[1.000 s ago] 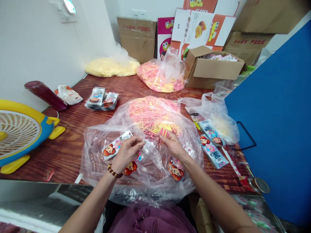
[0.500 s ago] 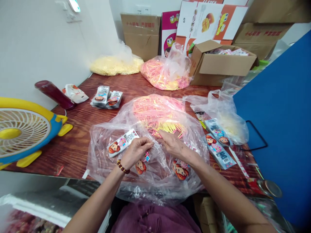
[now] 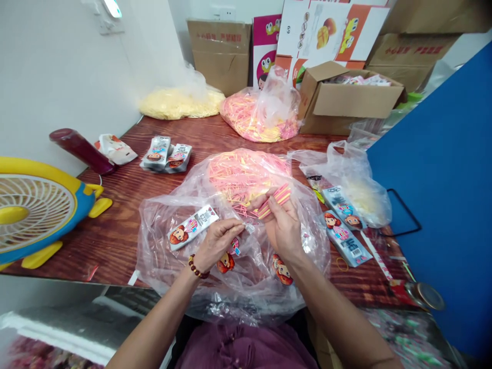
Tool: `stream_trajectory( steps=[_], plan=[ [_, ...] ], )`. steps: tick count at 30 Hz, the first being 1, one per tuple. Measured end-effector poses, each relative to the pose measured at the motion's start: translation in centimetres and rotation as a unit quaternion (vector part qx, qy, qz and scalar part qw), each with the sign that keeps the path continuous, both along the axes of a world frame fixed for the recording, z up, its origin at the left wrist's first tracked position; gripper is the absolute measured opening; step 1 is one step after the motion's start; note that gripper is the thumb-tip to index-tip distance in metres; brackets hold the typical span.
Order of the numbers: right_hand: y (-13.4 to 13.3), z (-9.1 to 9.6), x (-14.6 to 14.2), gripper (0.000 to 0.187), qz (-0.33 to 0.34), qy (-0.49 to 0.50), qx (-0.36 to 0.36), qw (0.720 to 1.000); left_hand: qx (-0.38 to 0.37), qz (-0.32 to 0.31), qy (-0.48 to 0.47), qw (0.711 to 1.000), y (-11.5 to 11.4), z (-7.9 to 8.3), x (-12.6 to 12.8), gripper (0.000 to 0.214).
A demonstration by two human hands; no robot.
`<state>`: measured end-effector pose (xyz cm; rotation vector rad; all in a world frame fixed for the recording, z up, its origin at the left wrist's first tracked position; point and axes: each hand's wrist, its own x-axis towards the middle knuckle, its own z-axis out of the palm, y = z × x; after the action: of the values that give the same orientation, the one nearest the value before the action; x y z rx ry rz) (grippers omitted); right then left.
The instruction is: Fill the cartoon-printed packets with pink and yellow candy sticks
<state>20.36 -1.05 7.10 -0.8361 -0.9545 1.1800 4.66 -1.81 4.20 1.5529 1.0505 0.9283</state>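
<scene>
In the head view, my right hand [image 3: 283,228] is closed round a small bundle of thin pink and yellow sticks [image 3: 274,201], palm turned up. Beside it on the left, my left hand [image 3: 223,238] pinches the edge of a large clear plastic bag [image 3: 157,215]; its fingertips partly hide the grip. Behind both hands, a heap of loose pink and yellow sticks [image 3: 246,171] fills the far part of this bag. A printed packet [image 3: 192,227] with a cartoon girl lies to the left of my left hand. More printed packets, partly covered by plastic and my arms, lie below the hands.
Stacked packets [image 3: 167,154] stand at the left, beyond a yellow and blue fan [image 3: 77,205] and a dark red bottle [image 3: 82,151]. More packets [image 3: 348,238] lie at the right. At the back are filled bags [image 3: 261,115] and an open carton [image 3: 353,100]. A blue panel [image 3: 442,195] bounds the right.
My right hand has come up from the stick heap and turned over, now showing a bundle of sticks. My left hand stays almost in place, still pinching.
</scene>
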Motion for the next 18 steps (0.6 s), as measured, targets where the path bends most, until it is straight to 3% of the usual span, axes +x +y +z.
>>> stream_trajectory(
  steps=[9,18],
  plan=[
    [-1.1,-2.7,-0.8,0.018,0.011,-0.043,-0.022,0.999,-0.023,0.037,-0.024,0.999,0.1,-0.3,0.7,0.025],
    [-0.4,-1.8,0.8,0.022,0.100,-0.137,0.022,0.985,-0.085,-0.004,-0.132,0.988,1.1,-0.5,0.9,0.028]
  ],
)
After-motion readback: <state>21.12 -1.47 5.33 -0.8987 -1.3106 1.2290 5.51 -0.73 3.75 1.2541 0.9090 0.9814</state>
